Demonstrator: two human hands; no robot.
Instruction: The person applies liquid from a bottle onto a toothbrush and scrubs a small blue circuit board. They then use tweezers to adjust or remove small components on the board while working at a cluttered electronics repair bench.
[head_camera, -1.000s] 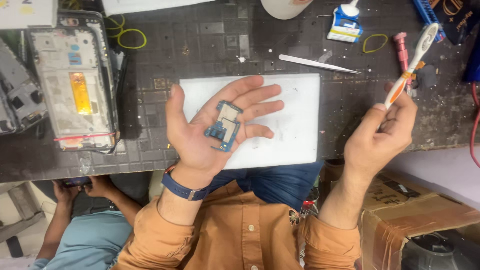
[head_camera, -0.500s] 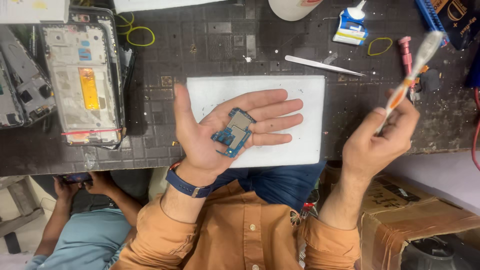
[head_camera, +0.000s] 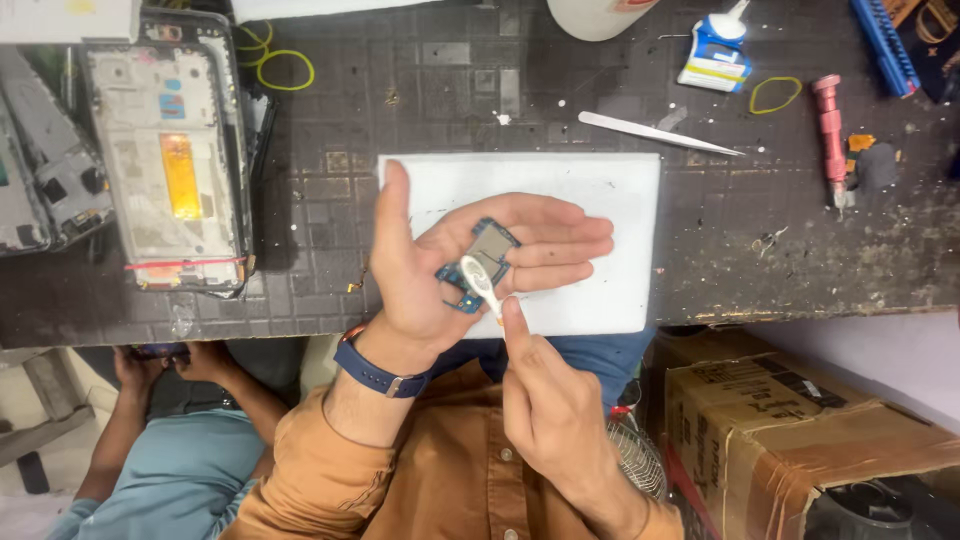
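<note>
The left hand lies open, cradling the small blue circuit board at the table's centre, while the right hand, fingers pinched on a white brush, touches it; the work looks midway, with the phone frame open at 9 o'clock.

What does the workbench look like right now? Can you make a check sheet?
Surface: dark gridded work mat, scuffed and speckled, with a white pad in the middle.
Job's things: small blue circuit board lying in the open left hand; white brush pressed on it by the right hand.
Clutter: opened phone frame, metal tweezers, blue-and-white glue bottle, pink screwdriver, yellow rubber bands.
Hands: left is open and flat under the board; right pinches the brush.
Cables: nothing seen.
Surroundings: cardboard box at the right; another person in a light blue shirt below the bench.
</note>
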